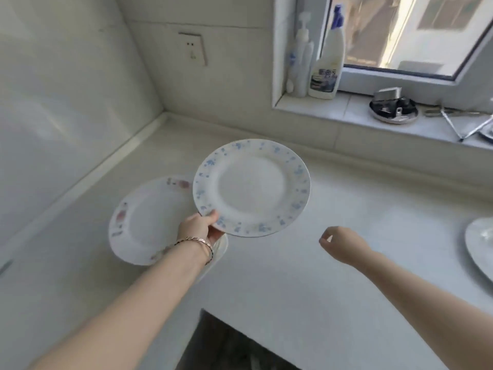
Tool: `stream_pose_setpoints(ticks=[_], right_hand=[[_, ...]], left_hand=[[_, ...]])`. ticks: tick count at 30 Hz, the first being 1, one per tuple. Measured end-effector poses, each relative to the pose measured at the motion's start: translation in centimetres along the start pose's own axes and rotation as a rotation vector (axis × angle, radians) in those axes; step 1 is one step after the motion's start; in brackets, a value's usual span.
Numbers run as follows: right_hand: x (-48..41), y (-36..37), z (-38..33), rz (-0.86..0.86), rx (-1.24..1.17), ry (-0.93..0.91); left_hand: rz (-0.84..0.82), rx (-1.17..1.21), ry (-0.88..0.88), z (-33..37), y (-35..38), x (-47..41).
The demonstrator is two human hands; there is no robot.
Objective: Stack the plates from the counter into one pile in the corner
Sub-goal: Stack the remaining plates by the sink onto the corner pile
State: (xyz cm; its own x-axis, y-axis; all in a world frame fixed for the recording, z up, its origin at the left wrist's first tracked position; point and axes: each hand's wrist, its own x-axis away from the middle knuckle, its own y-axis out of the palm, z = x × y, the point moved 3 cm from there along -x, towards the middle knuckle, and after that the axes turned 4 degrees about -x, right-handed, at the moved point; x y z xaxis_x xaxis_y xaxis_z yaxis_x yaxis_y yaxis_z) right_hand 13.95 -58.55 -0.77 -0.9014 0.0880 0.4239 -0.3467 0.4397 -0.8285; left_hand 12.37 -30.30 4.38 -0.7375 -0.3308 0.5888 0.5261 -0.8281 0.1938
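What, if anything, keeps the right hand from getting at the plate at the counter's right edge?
Probably nothing, so yes: the right hand is empty above the counter, only bare surface lies between it and the right-edge plate, and the left hand holds the blue-speckled plate on the other side.

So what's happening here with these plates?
A person is gathering plates on a kitchen counter. Their left hand grips the near rim of a blue-flecked plate, holding it in the air just beside a red-patterned plate that lies on the counter toward the corner. The right hand hangs loosely curled above the counter, holding nothing. Another plate shows at the right edge, not yet picked up.
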Motion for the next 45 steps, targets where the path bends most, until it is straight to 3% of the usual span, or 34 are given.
stream_pose_setpoints(ticks=[8,20,22,28,37,39,42,44,45], right_hand=[[-1.4,4.2,-11.7,-0.061,0.083,-0.124],[-2.6,5.7,-16.1,-0.084,0.184,-0.157],[-2.6,6.0,-16.4,-0.095,0.194,-0.155],[-2.8,6.6,-16.8,-0.11,0.209,-0.149],[-3.3,6.7,-16.2,-0.144,0.237,-0.114],[-3.3,6.7,-15.9,-0.149,0.236,-0.116],[-3.3,6.5,-15.1,-0.144,0.226,-0.103],[-3.3,6.1,-14.1,-0.145,0.203,-0.072],[-3.2,5.9,-13.4,-0.146,0.179,-0.048]], left_hand=[[0.198,0.022,0.025,4.8,-14.0,-2.1],[0.243,-0.04,-0.097,4.9,-17.9,-3.9],[0.234,-0.143,-0.105,5.2,-17.9,-4.1],[0.217,-0.761,-0.082,6.1,-18.9,-4.4],[0.16,-1.117,-0.127,6.3,-18.8,-4.4],[0.185,-1.301,-0.112,6.3,-18.5,-4.1],[0.383,-1.704,0.123,6.9,-16.9,-3.0],[0.445,-1.722,0.464,7.2,-14.3,-1.9],[0.395,-1.671,0.604,7.0,-12.6,-1.6]])
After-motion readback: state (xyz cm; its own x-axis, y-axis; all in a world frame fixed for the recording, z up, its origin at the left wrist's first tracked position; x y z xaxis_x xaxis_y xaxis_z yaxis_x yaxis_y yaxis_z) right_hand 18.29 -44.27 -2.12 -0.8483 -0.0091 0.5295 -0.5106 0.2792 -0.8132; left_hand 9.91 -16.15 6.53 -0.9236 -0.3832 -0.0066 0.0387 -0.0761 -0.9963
